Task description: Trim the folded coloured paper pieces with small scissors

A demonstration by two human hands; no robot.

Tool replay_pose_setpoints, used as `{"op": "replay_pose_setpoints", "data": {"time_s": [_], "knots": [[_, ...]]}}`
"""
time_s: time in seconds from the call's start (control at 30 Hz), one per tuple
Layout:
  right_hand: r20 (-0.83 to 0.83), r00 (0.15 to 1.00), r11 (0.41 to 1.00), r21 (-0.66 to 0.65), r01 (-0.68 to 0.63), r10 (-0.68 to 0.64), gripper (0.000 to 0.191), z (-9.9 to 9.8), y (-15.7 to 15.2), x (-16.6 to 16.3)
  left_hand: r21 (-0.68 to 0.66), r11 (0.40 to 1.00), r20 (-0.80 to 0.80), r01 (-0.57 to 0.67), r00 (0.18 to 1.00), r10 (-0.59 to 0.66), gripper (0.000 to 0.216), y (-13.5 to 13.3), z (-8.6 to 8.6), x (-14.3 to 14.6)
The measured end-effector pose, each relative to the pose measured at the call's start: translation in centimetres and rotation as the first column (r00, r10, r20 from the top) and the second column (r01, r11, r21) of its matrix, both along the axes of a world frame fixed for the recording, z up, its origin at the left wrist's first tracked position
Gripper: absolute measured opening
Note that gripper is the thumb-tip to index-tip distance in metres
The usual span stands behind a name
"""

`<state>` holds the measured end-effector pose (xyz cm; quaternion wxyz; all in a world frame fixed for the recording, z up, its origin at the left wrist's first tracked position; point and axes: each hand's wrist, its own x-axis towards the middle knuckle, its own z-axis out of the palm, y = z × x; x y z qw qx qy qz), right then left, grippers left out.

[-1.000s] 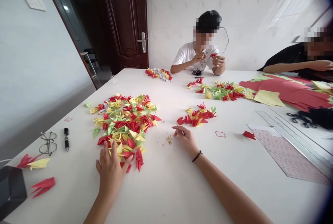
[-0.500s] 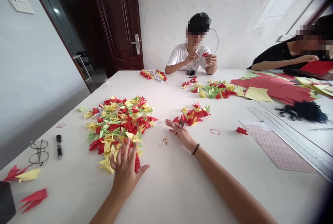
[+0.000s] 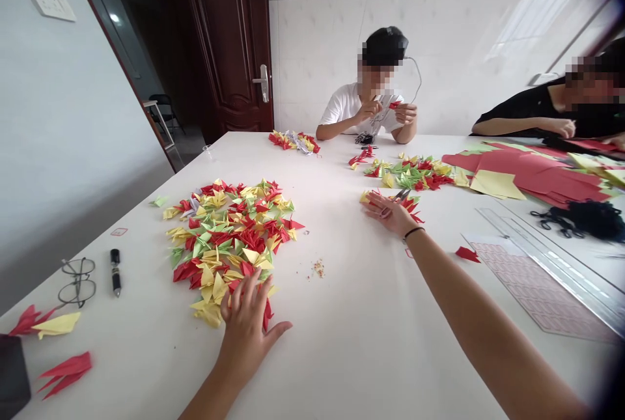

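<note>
A big heap of folded paper cranes [image 3: 229, 231], red, yellow, green and a few lilac, covers the left middle of the white table [image 3: 336, 342]. My left hand [image 3: 249, 316] is open, its spread fingers touching the near right edge of that heap. Farther off, my right hand [image 3: 388, 211] reaches over a smaller group of cranes [image 3: 415, 206], partly hiding it. Its fingers are stretched, while small dark scissors [image 3: 403, 194] stick out from it with their blades pointing away; their handles are hidden. Tiny paper crumbs [image 3: 318, 268] lie between the hands.
Glasses [image 3: 77, 282], a pen [image 3: 116, 272] and loose cranes are at the left. On the right lie a ruler [image 3: 551, 264], a patterned sheet [image 3: 532, 290], black cord [image 3: 596, 219] and stacked paper [image 3: 527, 172]. Two people [image 3: 356, 107] work across the table.
My right hand has moved right and away, from beside the big heap to over the small group. My left hand stays by the heap. The view has shifted slightly.
</note>
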<state>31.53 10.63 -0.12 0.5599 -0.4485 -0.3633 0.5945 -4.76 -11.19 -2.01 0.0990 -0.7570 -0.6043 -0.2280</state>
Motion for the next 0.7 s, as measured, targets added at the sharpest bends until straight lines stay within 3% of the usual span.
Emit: {"op": "replay_pose_setpoints", "data": {"time_s": [0.07, 0.17, 0.23, 0.33, 0.5, 0.7], "knots": [[0.065, 0.998, 1.0, 0.019, 0.007, -0.009, 0.019, 0.5, -0.1, -0.3, 0.02, 1.0, -0.034, 0.009, 0.999, -0.008, 0.06, -0.2, 0.0, 0.0], [0.12, 0.977, 0.981, 0.069, -0.184, 0.175, 0.023, 1.3, -2.2, -2.4, 0.053, 0.999, -0.063, -0.009, 0.998, 0.012, 0.058, -0.5, 0.1, -0.2], [0.2, 0.931, 0.947, 0.039, -0.319, 0.306, 0.023, 1.5, -4.6, -4.4, 0.065, 0.998, -0.061, -0.006, 0.998, 0.01, 0.048, -0.6, 0.2, -0.1], [0.278, 0.886, 0.922, -0.001, -0.386, 0.371, 0.024, 1.4, -8.5, -7.5, 0.106, 0.994, -0.021, 0.002, 1.0, 0.001, 0.026, -0.7, 0.5, 0.1], [0.296, 0.894, 0.929, 0.052, -0.366, 0.336, 0.027, 0.2, -12.8, -10.7, 0.219, 0.971, -0.021, 0.098, 0.995, -0.096, 0.018, 0.1, 0.9, -0.1], [0.266, 0.958, 0.97, 0.179, -0.162, 0.111, 0.025, -1.2, -14.2, -11.0, 0.369, 0.913, -0.048, 0.173, 0.985, -0.167, 0.051, 0.9, 2.3, -0.6]]}}
